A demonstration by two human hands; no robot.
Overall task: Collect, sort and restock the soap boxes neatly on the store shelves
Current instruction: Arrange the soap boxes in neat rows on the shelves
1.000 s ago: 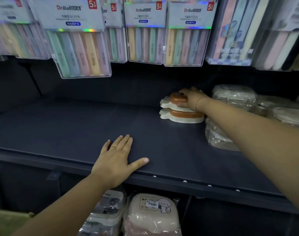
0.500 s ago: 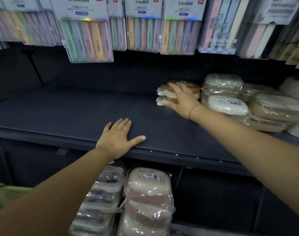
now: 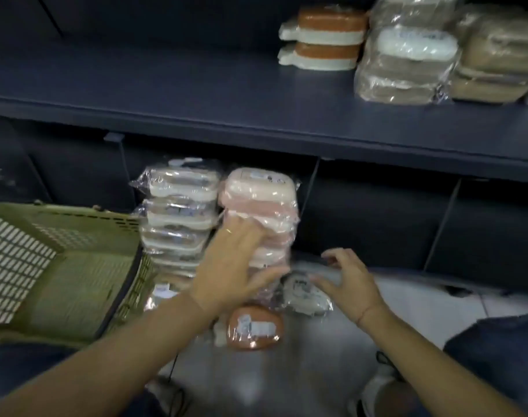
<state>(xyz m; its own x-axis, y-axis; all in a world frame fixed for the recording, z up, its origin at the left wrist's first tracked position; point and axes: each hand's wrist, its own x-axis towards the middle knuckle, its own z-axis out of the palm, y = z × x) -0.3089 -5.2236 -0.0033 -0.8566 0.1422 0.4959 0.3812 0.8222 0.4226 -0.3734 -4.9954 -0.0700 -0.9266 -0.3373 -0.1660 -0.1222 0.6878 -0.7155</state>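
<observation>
Both hands have dropped from the shelf [image 3: 196, 115] to the floor [image 3: 316, 371]. Nearest lies an orange box [image 3: 253, 328]. The right hand [image 3: 346, 284] hovers over a white box [image 3: 304, 293], loosely curled and empty. The left hand [image 3: 234, 270] presses spread fingers against the pink stack [image 3: 259, 212], beside a clear stack [image 3: 178, 215] and a basket [image 3: 61, 266]. An orange pair [image 3: 325, 40] sits at the shelf's back.

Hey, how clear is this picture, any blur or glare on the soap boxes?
Head view: soft throughout, with motion blur worst on the left hand and right hand; also in the head view, white glare streaks the plastic wrap of the pink stack and the wrapped shelf stack, leaving labels unreadable.
</observation>
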